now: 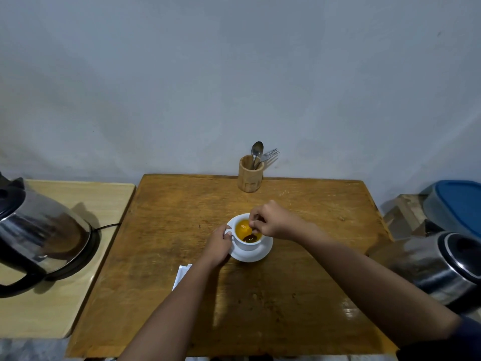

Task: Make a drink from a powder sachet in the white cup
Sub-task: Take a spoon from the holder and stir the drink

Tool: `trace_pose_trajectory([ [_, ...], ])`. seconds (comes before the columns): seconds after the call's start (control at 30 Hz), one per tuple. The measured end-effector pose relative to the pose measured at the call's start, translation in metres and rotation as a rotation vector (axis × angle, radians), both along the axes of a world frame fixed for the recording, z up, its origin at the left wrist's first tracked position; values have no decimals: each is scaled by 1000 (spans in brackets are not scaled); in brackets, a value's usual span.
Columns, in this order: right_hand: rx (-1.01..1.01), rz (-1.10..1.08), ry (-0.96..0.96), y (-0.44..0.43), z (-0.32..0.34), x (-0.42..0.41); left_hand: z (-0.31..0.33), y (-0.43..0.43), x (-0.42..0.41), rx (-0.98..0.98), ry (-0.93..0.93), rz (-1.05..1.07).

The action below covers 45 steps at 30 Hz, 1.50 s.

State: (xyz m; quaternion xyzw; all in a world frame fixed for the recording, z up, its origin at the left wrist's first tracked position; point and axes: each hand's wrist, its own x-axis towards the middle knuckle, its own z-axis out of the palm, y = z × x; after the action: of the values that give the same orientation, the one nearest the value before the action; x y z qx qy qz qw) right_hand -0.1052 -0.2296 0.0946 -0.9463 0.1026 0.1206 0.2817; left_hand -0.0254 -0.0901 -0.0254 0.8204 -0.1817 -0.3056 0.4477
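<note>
The white cup stands on a white saucer near the middle of the wooden table. Orange liquid fills the cup. A spoon is in the liquid, its bowl near the cup's near rim. My right hand is over the cup and pinches the spoon's handle. My left hand grips the cup's handle on the left side. A white sachet lies on the table, partly hidden under my left forearm.
A wooden holder with a spoon and fork stands at the table's far edge. A steel kettle sits on its base on a lighter side table at left. Another steel kettle is at right, with a blue-lidded container behind it.
</note>
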Motion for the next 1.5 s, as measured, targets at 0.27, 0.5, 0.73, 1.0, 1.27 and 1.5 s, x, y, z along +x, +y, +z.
trace_pose_trajectory([
  [0.27,29,1,-148,-16,12,-16,-1,1,0,-1,7,4],
  [0.5,105,22,-195,-29,24,-25,2,0,-2,-28,14,-2],
  [0.73,436,-372,-371,-45,17,-31,0,1,-2,-22,1,5],
  [1.0,1060,-1169,-608,-75,-14,-64,4,1,-5,-59,14,26],
  [1.27,1282,-1641,-495,-62,-76,-93,4,3,-5,-74,-7,9],
  [1.5,965,-1505,-279,-46,-111,-104,3,3,-6,-73,16,17],
])
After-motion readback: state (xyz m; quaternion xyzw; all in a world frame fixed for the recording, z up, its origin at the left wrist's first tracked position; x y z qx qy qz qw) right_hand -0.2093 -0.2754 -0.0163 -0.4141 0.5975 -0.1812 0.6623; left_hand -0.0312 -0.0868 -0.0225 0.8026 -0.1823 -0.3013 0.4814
